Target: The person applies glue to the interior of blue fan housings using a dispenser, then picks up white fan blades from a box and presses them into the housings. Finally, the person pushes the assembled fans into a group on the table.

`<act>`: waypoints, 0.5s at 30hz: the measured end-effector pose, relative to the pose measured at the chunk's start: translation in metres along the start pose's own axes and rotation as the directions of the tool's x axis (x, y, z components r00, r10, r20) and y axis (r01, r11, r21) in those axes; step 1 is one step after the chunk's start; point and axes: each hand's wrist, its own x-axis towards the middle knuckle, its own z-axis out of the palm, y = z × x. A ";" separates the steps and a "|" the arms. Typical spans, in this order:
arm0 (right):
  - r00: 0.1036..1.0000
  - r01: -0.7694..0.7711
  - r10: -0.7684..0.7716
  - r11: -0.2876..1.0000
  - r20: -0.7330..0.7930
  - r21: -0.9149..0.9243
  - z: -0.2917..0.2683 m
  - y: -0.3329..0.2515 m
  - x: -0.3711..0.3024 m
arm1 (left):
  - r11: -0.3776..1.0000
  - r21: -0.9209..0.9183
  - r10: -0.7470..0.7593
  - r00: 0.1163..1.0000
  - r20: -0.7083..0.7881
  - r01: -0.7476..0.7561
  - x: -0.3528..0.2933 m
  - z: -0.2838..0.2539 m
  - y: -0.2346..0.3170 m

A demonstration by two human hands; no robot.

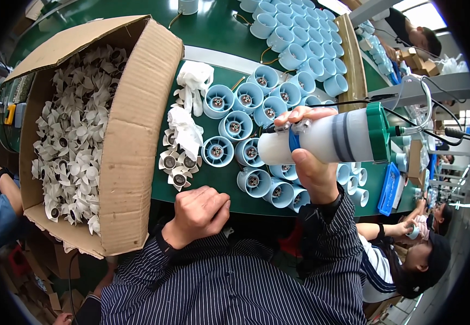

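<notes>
My right hand (319, 181) grips a white translucent dispensing cartridge (324, 142), lying sideways above the table. Dark rings band the cartridge, and a green cap (377, 132) with a tube closes its right end. Below its left end stand light-blue round fan housings (235, 125) with small motors inside; the cartridge hides some. My left hand (198, 213) rests as a loose fist at the table's front edge, with nothing showing in it. Just beyond it lie several white fan impellers (179, 172). White crumpled gloves (185, 130) lie behind these.
A large open cardboard box (132, 114) full of white impellers (72, 135) stands at the left. Rows of light-blue housings (300, 35) fill the far right beside a wooden strip (354, 59). A blue tray (389, 189) lies right. Cables hang near the cap. Other people sit on both sides.
</notes>
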 end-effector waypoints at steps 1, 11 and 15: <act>1.000 0.000 0.000 1.000 -0.003 0.000 0.000 -0.001 0.000 | 1.000 0.002 0.001 1.000 0.000 -0.001 0.000 0.000 0.000; 0.996 0.079 -0.080 0.996 0.042 0.031 -0.002 -0.024 -0.018 | 1.000 0.015 -0.005 1.000 0.004 0.005 -0.003 0.003 0.001; 0.993 0.094 -0.100 0.991 0.056 0.099 0.000 -0.022 -0.036 | 1.000 0.024 -0.012 1.000 0.007 0.012 -0.007 0.004 0.000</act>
